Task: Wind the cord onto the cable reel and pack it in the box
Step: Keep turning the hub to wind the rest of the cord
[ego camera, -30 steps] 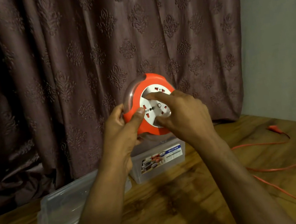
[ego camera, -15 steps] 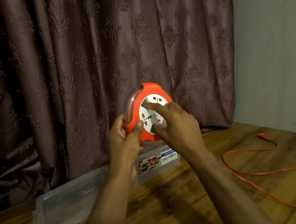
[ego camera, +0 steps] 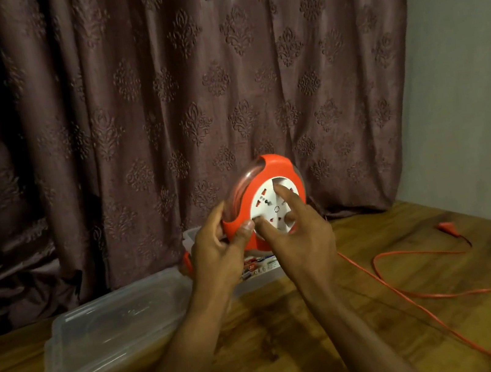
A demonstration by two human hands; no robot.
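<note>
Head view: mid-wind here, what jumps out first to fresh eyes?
The orange cable reel, held up before the curtain: the left hand grips its rim while the right hand's fingers sit on the white socket face. Next, the loose orange cord trailing over the wooden table at right. The clear lid lies at left.

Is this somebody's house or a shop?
Probably a room in a home: a long brown patterned curtain hangs to a wooden table, beside a plain grey wall.
</note>
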